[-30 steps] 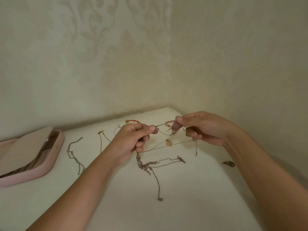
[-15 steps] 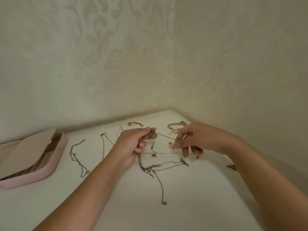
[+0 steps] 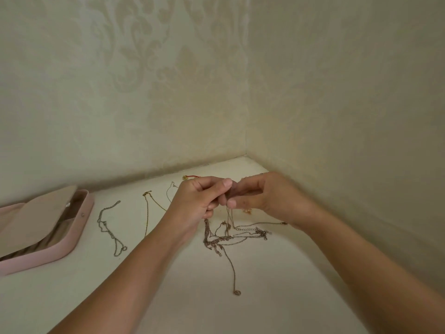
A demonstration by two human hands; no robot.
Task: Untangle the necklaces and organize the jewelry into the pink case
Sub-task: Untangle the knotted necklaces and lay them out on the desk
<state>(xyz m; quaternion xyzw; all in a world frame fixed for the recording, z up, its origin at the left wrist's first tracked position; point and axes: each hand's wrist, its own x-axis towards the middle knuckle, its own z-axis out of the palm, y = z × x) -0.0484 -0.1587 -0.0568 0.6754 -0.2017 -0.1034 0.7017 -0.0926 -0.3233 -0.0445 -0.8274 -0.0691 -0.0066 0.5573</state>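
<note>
On the white tabletop (image 3: 168, 297), the tangled cluster of thin metal necklace chains (image 3: 226, 237) lies just on the near side of both hands, with one strand trailing toward the near edge. The left hand (image 3: 195, 203) and right hand (image 3: 262, 196) meet fingertip to fingertip, each pinching strands that rise from the tangle. The open oblong pink case (image 3: 72, 239) sits at the left edge, well apart from them.

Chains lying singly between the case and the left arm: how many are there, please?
3: a silver chain nearest the case, a gold chain right of it, a thin chain partly hidden by the left hand.
</note>
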